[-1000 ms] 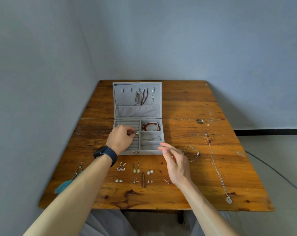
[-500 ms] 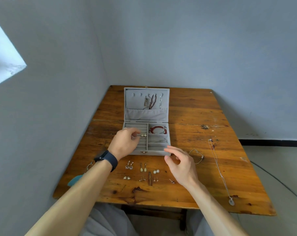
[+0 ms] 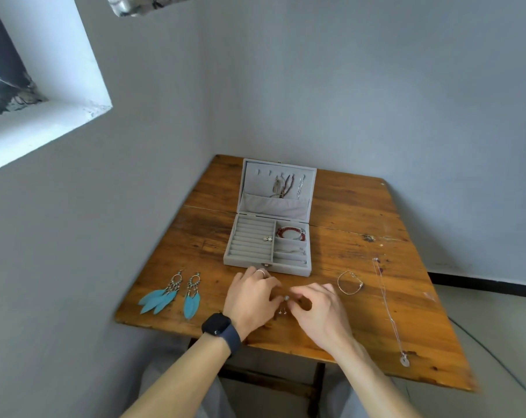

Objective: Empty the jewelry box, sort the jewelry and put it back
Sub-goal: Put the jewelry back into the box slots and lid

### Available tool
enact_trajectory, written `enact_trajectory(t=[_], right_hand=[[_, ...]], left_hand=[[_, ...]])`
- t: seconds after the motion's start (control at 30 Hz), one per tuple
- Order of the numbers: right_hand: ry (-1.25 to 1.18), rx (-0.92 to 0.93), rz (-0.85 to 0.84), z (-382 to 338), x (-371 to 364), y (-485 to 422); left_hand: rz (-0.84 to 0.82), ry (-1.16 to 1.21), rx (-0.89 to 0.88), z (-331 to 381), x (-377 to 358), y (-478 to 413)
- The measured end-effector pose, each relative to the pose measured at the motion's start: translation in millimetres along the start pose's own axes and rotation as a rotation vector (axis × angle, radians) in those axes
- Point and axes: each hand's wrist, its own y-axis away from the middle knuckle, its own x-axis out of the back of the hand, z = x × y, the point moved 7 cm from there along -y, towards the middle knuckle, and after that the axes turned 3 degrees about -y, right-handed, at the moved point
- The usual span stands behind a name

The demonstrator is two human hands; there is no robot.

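Worn on the left wrist, lower centre of the frame, was a smartwatch (image 3: 216, 324) with a square, round-cornered black face and a dark navy band. A finger of the left hand (image 3: 249, 300), just above the watch, carried a thin, plain, silver-coloured ring (image 3: 261, 273). Both forearms (image 3: 183, 375) were uncovered from the bottom edge of the frame upward, and a loose pale grey garment (image 3: 221, 402) showed between them at bottom centre, its type unclear.

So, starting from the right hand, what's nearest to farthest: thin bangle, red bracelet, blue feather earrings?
1. thin bangle, on the table just right of the right hand.
2. red bracelet, inside the jewelry box, right rear compartment.
3. blue feather earrings, far left, beyond the left hand.
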Motion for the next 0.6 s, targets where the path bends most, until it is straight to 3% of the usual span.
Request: enact_trajectory(t=[0.37,0.6], right_hand=[[0.041,-0.009,-0.067,-3.1,-6.3,-4.1],[-0.151,-0.017,-0.009,-8.4,8.0,-16.6]], left_hand=[[-0.038,0.002,-0.03,4.1,2.0,-1.7],[0.002,0.312,0.118,-34.2,38.7,-15.2]])
